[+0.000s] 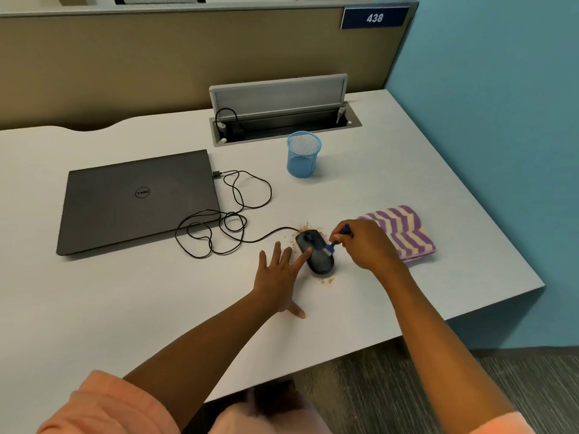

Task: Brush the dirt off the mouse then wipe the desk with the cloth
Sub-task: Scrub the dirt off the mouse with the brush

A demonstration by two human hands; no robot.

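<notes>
A dark wired mouse (319, 261) lies on the white desk (156, 308), with brown crumbs of dirt (302, 228) scattered around its front and a few near its back. My left hand (279, 277) lies flat on the desk with fingers spread, its index fingertip touching the mouse's left side. My right hand (366, 245) grips a small blue brush (332, 247), whose bristles rest on the mouse's right side. A folded purple and cream striped cloth (407, 233) lies just right of my right hand.
A closed dark laptop (138, 198) sits at the left, with the mouse cable (232, 214) looped between it and the mouse. A blue mesh pen cup (303, 155) stands behind the mouse. An open cable hatch (282, 111) is at the back. The desk's right edge is near the cloth.
</notes>
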